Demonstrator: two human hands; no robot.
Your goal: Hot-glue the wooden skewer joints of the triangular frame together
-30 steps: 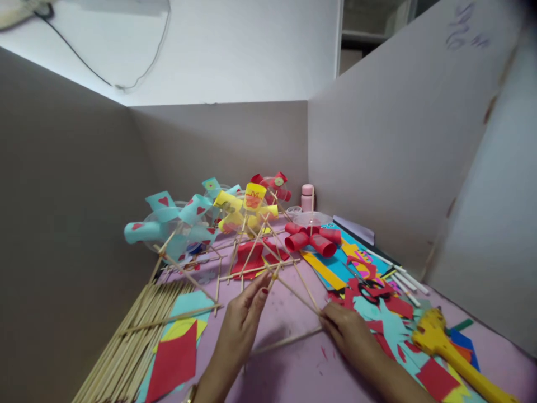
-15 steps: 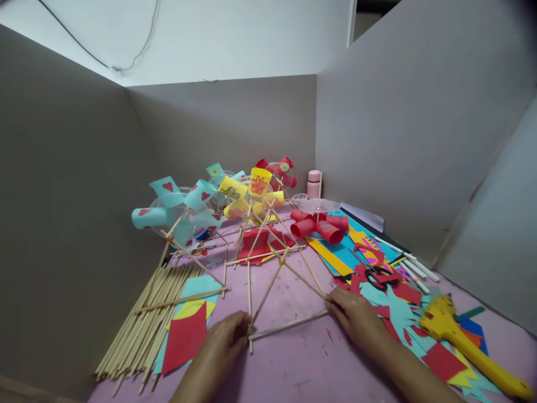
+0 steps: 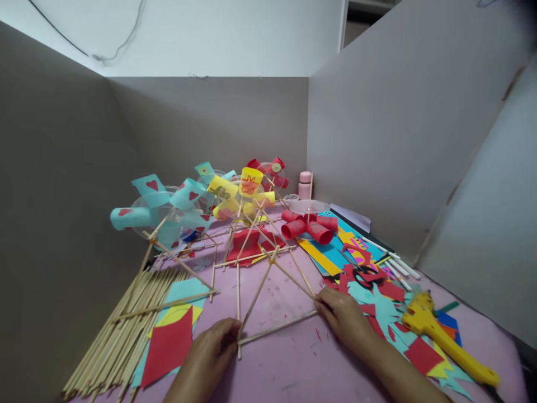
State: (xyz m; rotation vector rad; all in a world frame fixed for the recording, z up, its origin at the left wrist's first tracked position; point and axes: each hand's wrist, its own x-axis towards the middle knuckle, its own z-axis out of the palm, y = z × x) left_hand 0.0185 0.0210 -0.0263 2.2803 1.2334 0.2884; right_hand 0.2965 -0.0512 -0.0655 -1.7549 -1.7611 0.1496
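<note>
The left hand [image 3: 212, 355] has come down from beside the near top joint [image 3: 272, 258] of the stick frame [image 3: 255, 299] to its lower left corner, while the right hand [image 3: 344, 313] stays at the lower right one. The frame is thus gripped at both near corners, which suggests that it is being steadied or squared rather than worked at the top. It stands mid-worktop [image 3: 285, 372], in front of the yellow paper pinwheel [image 3: 251, 182]. Each hand's fingers look pinched together on the wood, though the exact contact under the right fingertips is hidden. The near triangle points its apex up and faces the person; its bottom crossbar [image 3: 278, 326] runs slantwise, left end nearer. The lower side sticks run away toward the back panel [image 3: 218, 123], and the frame's long axis seems to follow them.
</note>
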